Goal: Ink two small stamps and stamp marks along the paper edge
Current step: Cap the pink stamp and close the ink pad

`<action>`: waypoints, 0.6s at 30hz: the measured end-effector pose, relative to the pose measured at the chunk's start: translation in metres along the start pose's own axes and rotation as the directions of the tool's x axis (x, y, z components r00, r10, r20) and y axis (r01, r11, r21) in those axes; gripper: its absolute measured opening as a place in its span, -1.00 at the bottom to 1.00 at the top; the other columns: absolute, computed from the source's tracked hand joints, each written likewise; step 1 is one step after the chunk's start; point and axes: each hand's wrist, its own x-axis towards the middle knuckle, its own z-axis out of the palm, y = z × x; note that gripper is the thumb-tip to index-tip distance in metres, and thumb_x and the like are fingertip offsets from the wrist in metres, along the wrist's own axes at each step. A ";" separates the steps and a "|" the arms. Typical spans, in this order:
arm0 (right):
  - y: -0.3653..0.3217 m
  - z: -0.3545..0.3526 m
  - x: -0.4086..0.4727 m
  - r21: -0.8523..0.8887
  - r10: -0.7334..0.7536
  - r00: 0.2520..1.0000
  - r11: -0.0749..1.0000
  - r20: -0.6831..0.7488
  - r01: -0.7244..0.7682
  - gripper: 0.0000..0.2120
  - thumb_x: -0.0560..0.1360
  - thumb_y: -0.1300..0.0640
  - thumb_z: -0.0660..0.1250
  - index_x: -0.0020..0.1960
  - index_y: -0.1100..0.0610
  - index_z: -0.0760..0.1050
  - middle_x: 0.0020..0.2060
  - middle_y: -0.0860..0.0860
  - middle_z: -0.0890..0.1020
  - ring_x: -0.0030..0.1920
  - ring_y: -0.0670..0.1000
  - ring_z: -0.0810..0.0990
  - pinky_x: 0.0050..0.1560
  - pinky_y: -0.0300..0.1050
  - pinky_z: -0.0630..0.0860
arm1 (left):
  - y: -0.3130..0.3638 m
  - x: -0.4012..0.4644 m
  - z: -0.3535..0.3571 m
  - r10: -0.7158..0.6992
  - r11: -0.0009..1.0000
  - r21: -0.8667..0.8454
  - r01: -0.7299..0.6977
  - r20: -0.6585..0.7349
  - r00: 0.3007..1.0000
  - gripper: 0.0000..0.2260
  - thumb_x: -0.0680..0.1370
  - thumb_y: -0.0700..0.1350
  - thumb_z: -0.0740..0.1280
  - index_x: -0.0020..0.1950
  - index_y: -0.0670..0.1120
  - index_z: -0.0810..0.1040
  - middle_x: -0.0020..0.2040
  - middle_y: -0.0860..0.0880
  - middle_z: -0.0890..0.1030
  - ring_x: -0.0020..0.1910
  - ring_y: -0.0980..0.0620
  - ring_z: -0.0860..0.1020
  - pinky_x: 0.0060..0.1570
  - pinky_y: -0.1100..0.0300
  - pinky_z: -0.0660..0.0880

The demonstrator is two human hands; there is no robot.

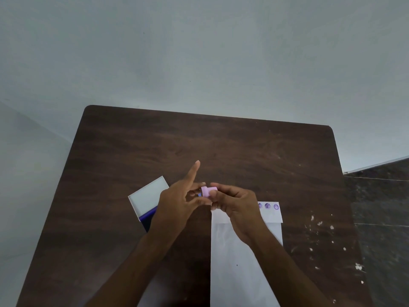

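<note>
1. A small pink plastic stamp (207, 192) is held in the air above the dark brown wood-grain table (243, 151), between the two hands and just beyond the far end of the paper.
2. The stamp is pinched by the right hand (240, 209), whose thumb and curled fingers are closed round its right side.
3. The left side of the stamp is met by the left hand (177, 207); its thumb and a bent finger are seen at the stamp, and a small blue part (199, 194) is visible there. Whether this part is gripped or only touched cannot be told.
4. The left index finger is stretched straight out, pointing up and away from the stamp.
5. A long white sheet of paper (239, 273) is laid on the table under the right forearm, running from the near edge of the view towards the middle of the table.
6. Three round purple stamped marks (267, 206) are seen in a row along the far edge of the paper, at its right corner, just beside the right hand.
7. A white rectangular ink pad case (148, 196) with a blue-purple inked surface (147, 217) is set on the table to the left, partly hidden by the left hand and wrist.
8. White specks (332, 227) are scattered on the right part of the table.
</note>
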 end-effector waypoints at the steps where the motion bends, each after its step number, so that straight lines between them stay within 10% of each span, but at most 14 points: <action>1: 0.000 0.002 0.002 0.048 0.028 1.000 0.998 0.004 -0.029 -0.70 0.33 0.03 0.50 0.02 0.11 0.68 -0.12 0.09 0.74 -0.11 0.15 0.71 -0.07 -0.10 0.64 | -0.002 -0.001 0.001 0.017 0.999 -0.035 -0.019 -0.038 0.999 -0.18 0.45 0.08 0.41 0.52 0.11 -0.07 0.40 0.00 0.43 0.37 -0.04 0.41 0.40 0.04 0.26; 6: 0.002 0.013 0.018 0.183 0.143 0.988 0.974 -0.063 -0.130 -0.76 0.34 0.12 0.49 -0.01 0.15 0.68 -0.08 0.12 0.73 -0.08 0.12 0.71 -0.09 -0.12 0.65 | -0.025 -0.005 0.007 0.032 0.956 -0.274 -0.104 -0.256 0.966 -0.19 0.34 0.23 0.36 0.50 0.14 0.07 0.35 0.08 0.48 0.26 0.08 0.50 0.26 0.24 0.37; 10: 0.008 0.023 0.047 -0.329 -0.060 0.984 0.944 -0.168 0.002 -0.79 0.36 0.03 0.52 -0.02 0.04 0.66 -0.19 -0.10 0.72 -0.21 -0.10 0.69 -0.25 -0.31 0.59 | -0.053 -0.008 0.008 -0.064 0.930 -0.361 -0.068 -0.342 0.938 -0.26 0.32 0.15 0.47 0.46 0.16 0.27 0.09 0.23 0.59 -0.03 0.36 0.55 -0.06 0.60 0.35; 18: 0.042 0.045 0.086 -0.915 -0.322 0.927 0.283 0.191 0.287 -0.84 0.49 0.01 0.31 -0.16 0.08 0.57 -0.24 -0.04 0.62 -0.18 -0.04 0.53 -0.17 -0.16 0.48 | -0.103 -0.026 0.013 -0.240 0.896 -0.445 0.012 -0.461 0.854 -0.66 0.39 0.03 0.49 0.15 0.17 0.57 -0.14 0.25 0.65 -0.07 0.25 0.59 -0.08 0.38 0.46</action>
